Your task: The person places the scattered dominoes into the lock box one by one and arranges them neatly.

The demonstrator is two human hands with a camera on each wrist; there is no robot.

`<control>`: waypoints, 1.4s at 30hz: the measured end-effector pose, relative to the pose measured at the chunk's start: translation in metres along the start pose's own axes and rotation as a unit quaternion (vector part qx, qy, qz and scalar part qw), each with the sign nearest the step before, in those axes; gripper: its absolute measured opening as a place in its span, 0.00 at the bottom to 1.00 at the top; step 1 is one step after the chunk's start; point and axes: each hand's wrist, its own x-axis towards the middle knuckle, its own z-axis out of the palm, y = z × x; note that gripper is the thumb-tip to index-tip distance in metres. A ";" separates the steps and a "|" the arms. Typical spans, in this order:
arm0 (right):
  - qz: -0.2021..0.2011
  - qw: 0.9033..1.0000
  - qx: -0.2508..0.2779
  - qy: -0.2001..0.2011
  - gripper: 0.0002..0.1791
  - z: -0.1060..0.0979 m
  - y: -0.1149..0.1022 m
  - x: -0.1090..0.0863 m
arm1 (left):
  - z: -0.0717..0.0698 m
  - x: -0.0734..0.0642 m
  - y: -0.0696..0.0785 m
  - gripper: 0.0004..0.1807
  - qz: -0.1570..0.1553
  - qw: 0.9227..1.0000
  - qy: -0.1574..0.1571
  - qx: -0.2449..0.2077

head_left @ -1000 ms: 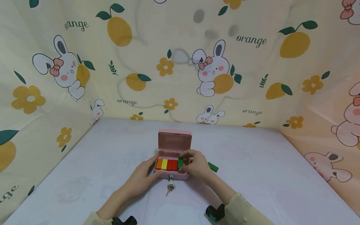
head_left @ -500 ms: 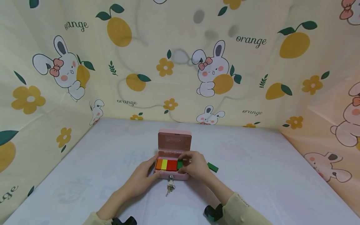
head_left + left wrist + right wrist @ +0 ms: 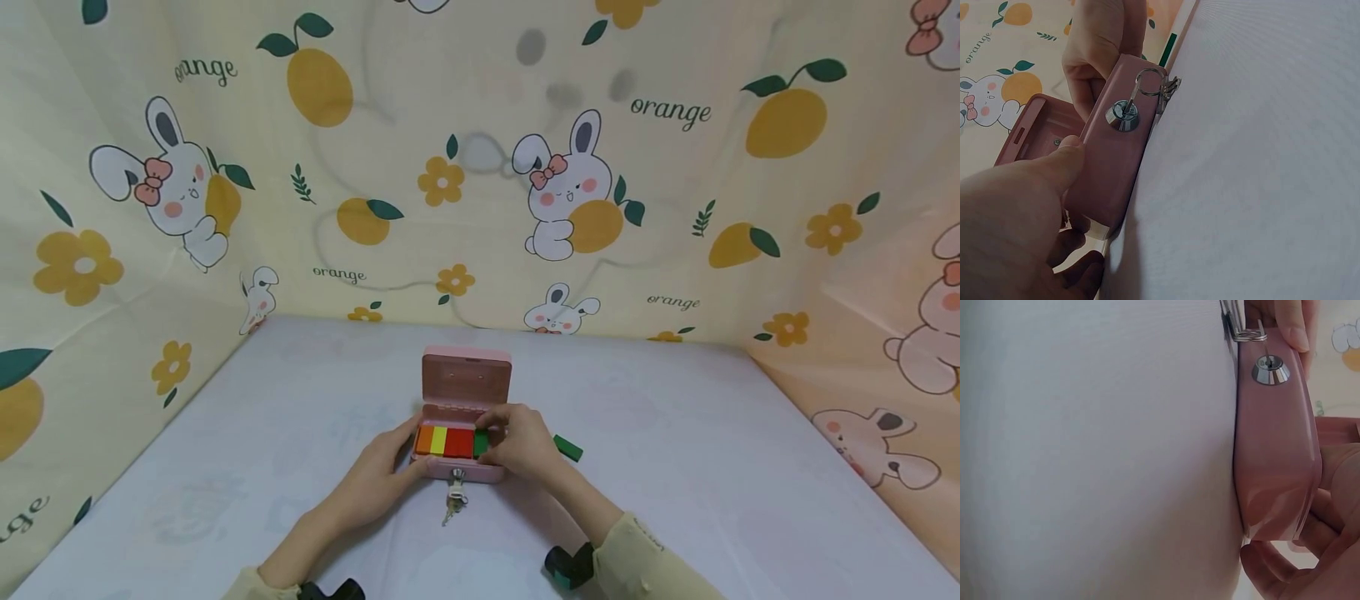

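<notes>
A small pink metal cash box (image 3: 465,472) stands on the table with its lid (image 3: 467,379) raised. Inside, orange, yellow, red and green blocks lie side by side, the red block (image 3: 459,443) near the middle. My left hand (image 3: 382,471) grips the box's left end, thumb over the front rim. Over the right end of the box, my right hand (image 3: 525,437) pinches a green block (image 3: 481,442) between thumb and index finger, partly covering it. A key sits in the front lock (image 3: 1122,115), and more keys (image 3: 453,505) hang from its ring.
Another green block (image 3: 567,447) lies on the white table (image 3: 675,467) to the right of the box, just beyond the right hand. A printed cloth wall (image 3: 465,100) with rabbits and oranges rises behind the table and along both sides.
The right hand and forearm have shifted slightly left at the box's right end, and the pinched green block shows a little differently. The left hand and box have stayed in place.
</notes>
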 end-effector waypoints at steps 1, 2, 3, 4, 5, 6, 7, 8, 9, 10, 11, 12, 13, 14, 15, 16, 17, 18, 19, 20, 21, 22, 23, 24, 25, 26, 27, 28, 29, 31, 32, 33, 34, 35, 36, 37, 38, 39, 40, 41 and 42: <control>0.001 1.000 -0.002 -0.001 0.19 0.000 0.000 0.000 | 0.000 0.000 0.000 0.44 0.002 1.000 0.001 -0.001; 0.001 1.000 -0.003 -0.002 0.19 0.000 0.000 0.001 | 0.000 0.000 0.000 0.44 0.004 1.000 0.002 -0.001; 0.001 1.000 -0.004 -0.004 0.19 0.000 0.000 0.001 | 0.000 0.000 0.000 0.44 0.006 1.000 0.003 0.000; -0.001 1.000 -0.004 -0.005 0.19 0.000 0.000 0.001 | 0.000 0.000 0.000 0.44 0.007 1.000 0.003 0.000; -0.004 1.000 -0.004 -0.007 0.19 0.000 0.001 0.002 | 0.000 0.000 0.000 0.44 0.006 1.000 0.002 -0.001; -0.004 1.000 -0.003 -0.008 0.19 0.000 0.001 0.002 | 0.000 0.000 0.001 0.45 0.004 1.000 0.001 -0.001; -0.006 1.000 -0.003 -0.011 0.19 0.000 0.001 0.002 | 0.000 0.000 0.001 0.45 0.003 1.000 0.001 -0.004; -0.009 1.000 -0.002 -0.013 0.19 0.000 0.002 0.003 | 0.000 0.001 0.001 0.45 0.002 1.000 0.000 -0.007; -0.011 1.000 -0.003 -0.015 0.19 0.000 0.002 0.003 | 0.001 0.001 0.001 0.45 0.001 1.000 -0.001 -0.009; -0.013 1.000 -0.004 -0.016 0.19 0.001 0.003 0.003 | 0.001 0.001 0.002 0.45 0.000 1.000 -0.002 -0.011; -0.014 1.000 -0.004 -0.017 0.19 0.001 0.003 0.003 | 0.001 0.001 0.002 0.45 0.000 1.000 -0.002 -0.014; -0.015 1.000 -0.003 -0.018 0.19 0.001 0.003 0.004 | 0.001 0.001 0.002 0.45 0.000 1.000 -0.001 -0.015; -0.015 1.000 -0.002 -0.019 0.19 0.001 0.004 0.003 | 0.001 0.001 0.002 0.44 0.001 1.000 -0.001 -0.018; -0.015 1.000 0.000 -0.019 0.19 0.001 0.004 0.003 | 0.001 0.001 0.002 0.44 0.000 1.000 -0.001 -0.017; -0.014 1.000 0.003 -0.019 0.19 0.001 0.004 0.003 | 0.001 0.001 0.002 0.44 -0.001 1.000 -0.002 -0.015; -0.013 1.000 0.006 -0.019 0.19 0.001 0.004 0.003 | 0.001 0.001 0.002 0.45 -0.003 1.000 -0.002 -0.012; -0.013 1.000 0.009 -0.019 0.19 0.001 0.003 0.003 | 0.001 0.001 0.002 0.45 -0.005 1.000 -0.002 -0.011; -0.013 1.000 0.011 -0.020 0.20 0.001 0.003 0.002 | 0.001 0.001 0.002 0.45 -0.007 1.000 -0.002 -0.009; -0.013 1.000 0.013 -0.020 0.20 0.000 0.003 0.002 | 0.001 0.001 0.002 0.45 -0.009 1.000 -0.003 -0.008; -0.013 1.000 0.015 -0.021 0.20 0.000 0.003 0.002 | 0.001 0.000 0.002 0.45 -0.012 1.000 -0.003 -0.006; -0.013 1.000 0.016 -0.021 0.20 0.000 0.003 0.002 | 0.001 0.000 0.002 0.45 -0.012 1.000 -0.003 -0.005; -0.013 1.000 0.017 -0.021 0.20 0.000 0.003 0.001 | 0.001 0.000 0.002 0.45 -0.012 1.000 -0.003 -0.005; -0.014 1.000 0.018 -0.021 0.20 0.000 0.003 0.001 | 0.001 0.000 0.002 0.45 -0.011 1.000 -0.003 -0.005; -0.015 1.000 0.018 -0.021 0.20 0.000 0.003 0.001 | 0.001 0.000 0.002 0.45 -0.010 1.000 -0.003 -0.005; -0.016 1.000 0.018 -0.021 0.20 0.000 0.004 0.001 | 0.001 0.000 0.002 0.45 -0.008 1.000 -0.003 -0.005; -0.017 0.999 0.017 -0.021 0.19 0.000 0.004 0.001 | 0.000 0.000 0.002 0.45 -0.006 1.000 -0.002 -0.005; -0.019 0.999 0.017 -0.021 0.19 -0.001 0.004 0.001 | 0.000 0.000 0.002 0.45 -0.004 1.000 -0.002 -0.005; -0.022 0.999 0.017 -0.021 0.19 -0.001 0.004 0.001 | 0.000 0.000 0.003 0.45 -0.003 1.000 -0.001 -0.005; -0.023 0.999 0.015 -0.021 0.19 -0.002 0.004 0.001 | 0.000 0.000 0.003 0.45 -0.003 1.000 -0.001 -0.005; -0.025 0.999 0.012 -0.022 0.19 -0.002 0.004 0.001 | -0.001 0.001 0.003 0.45 -0.003 1.000 -0.001 -0.004; -0.026 0.999 0.011 -0.023 0.19 -0.003 0.003 0.000 | -0.001 0.001 0.003 0.45 -0.003 1.000 -0.001 -0.004; -0.027 0.999 0.009 -0.023 0.19 -0.003 0.003 0.000 | 0.000 0.000 0.003 0.45 -0.004 1.000 -0.002 -0.003; -0.028 0.999 0.007 -0.023 0.19 -0.003 0.003 0.000 | 0.000 0.000 0.002 0.45 -0.003 1.000 -0.002 -0.003; -0.028 0.999 0.006 -0.023 0.19 -0.004 0.003 -0.001 | 0.000 0.000 0.002 0.45 -0.002 1.000 -0.002 -0.002; -0.030 0.999 0.004 -0.024 0.19 -0.004 0.004 -0.001 | 0.000 0.000 0.002 0.44 0.001 1.000 -0.002 -0.002; -0.032 0.999 0.001 -0.025 0.19 -0.004 0.004 -0.001 | 0.000 0.000 0.001 0.44 0.003 1.000 -0.001 -0.001; -0.034 0.999 -0.001 -0.026 0.19 -0.004 0.005 -0.002 | 0.000 0.000 0.001 0.44 0.006 1.000 -0.001 -0.001; -0.037 0.999 -0.002 -0.028 0.19 -0.005 0.005 -0.002 | 0.000 0.000 0.001 0.43 0.009 1.000 0.000 0.000; -0.042 0.999 -0.003 -0.030 0.19 -0.006 0.006 -0.002 | 0.000 0.000 0.001 0.43 0.012 1.000 0.001 -0.001; -0.046 0.998 -0.003 -0.034 0.19 -0.007 0.007 -0.003 | 0.000 0.000 0.001 0.43 0.015 1.000 0.001 -0.001; -0.048 0.998 -0.002 -0.038 0.19 -0.008 0.008 -0.003 | 0.000 0.000 0.001 0.43 0.015 1.000 0.001 -0.002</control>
